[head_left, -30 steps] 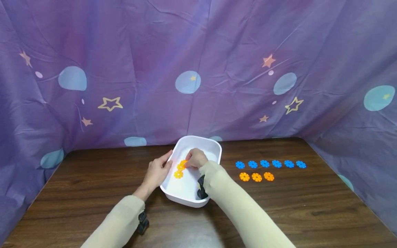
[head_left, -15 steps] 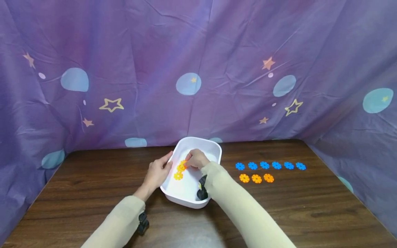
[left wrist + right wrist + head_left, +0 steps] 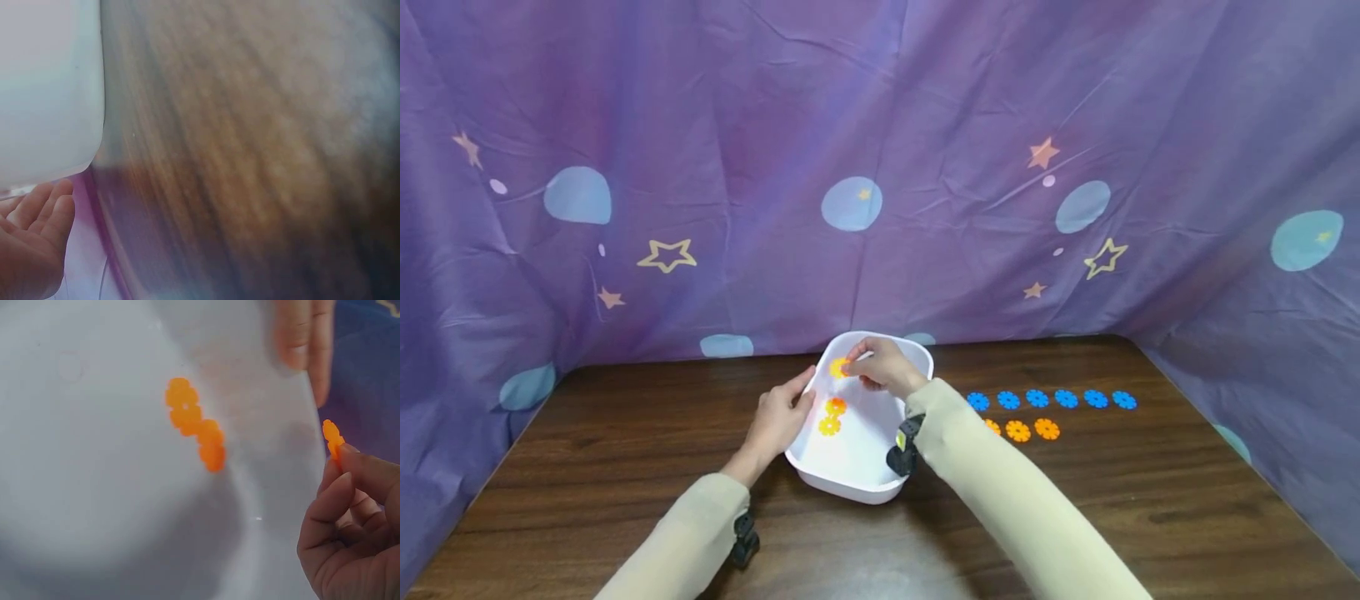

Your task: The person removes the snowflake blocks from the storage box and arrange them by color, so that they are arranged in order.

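In the head view a white plastic tub (image 3: 863,458) stands turned at an angle on the table. My left hand (image 3: 777,421) holds its left rim, thumb inside and fingers outside. Over the tub's far left part, my right hand (image 3: 886,367) pinches an orange snowflake-shaped disc (image 3: 837,367) between thumb and index finger. The right wrist view shows this held disc (image 3: 332,432) edge-on. Below it, orange discs (image 3: 830,426) lie on the tub floor, partly overlapping. In the left wrist view, my left fingers show beside the tub wall (image 3: 50,112).
Right of the tub, a row of several blue discs (image 3: 1037,398) lies on the brown wooden table (image 3: 1120,500). In front of that row are three orange discs (image 3: 1018,431), one partly hidden by my right sleeve. A purple patterned cloth (image 3: 760,208) hangs behind.
My right hand has lifted an orange disc off the others in the tub and moved away from me with it. My left hand has stayed on the rim.
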{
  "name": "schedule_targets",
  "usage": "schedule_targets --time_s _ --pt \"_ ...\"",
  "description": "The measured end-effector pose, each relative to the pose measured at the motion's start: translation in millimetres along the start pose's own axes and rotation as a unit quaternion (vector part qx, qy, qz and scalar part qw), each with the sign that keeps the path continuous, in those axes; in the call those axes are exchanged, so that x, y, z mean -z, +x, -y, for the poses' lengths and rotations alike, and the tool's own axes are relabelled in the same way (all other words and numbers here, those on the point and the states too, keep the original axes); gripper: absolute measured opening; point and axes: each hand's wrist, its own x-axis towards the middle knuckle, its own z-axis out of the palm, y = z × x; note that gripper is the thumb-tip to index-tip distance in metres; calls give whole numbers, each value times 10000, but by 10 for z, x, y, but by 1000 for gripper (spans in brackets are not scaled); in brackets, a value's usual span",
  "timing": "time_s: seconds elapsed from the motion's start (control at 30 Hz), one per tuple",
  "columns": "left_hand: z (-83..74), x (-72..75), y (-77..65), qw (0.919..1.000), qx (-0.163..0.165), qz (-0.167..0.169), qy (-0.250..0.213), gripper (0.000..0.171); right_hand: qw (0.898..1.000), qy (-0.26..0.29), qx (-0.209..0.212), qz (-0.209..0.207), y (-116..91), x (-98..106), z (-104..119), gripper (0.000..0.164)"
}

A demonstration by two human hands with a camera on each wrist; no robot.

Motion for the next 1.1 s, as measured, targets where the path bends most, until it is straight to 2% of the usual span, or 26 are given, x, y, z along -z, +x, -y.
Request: schedule_targets --time_s 0.2,0.4,0.5,0.67,0.8,0.93,1.1 --pt "9 -20 -9 9999 96 85 -77 43 9995 323 -43 32 -138 275 44 15" --pt "4 -16 -6 9999 83 79 -101 42 9983 538 104 -210 -338 758 -118 14" --pt "-7 -10 -6 9999 81 63 -128 42 9986 376 95 -359 -465 1100 -308 14" --pt "-10 -15 -6 9999 105 82 -96 43 9973 -96 -244 -691 -713 1721 -714 18" --pt "-2 -15 -5 9999 82 59 -52 43 9928 -367 -520 -1017 -901 2119 -1006 20" --pt "-3 -3 -6 9999 98 74 -31 43 9894 -574 -633 -1172 -1051 2383 -1212 17" --pt "2 -13 -6 9999 108 102 -22 43 9833 -1086 -758 -1247 -1150 2543 -1349 17"
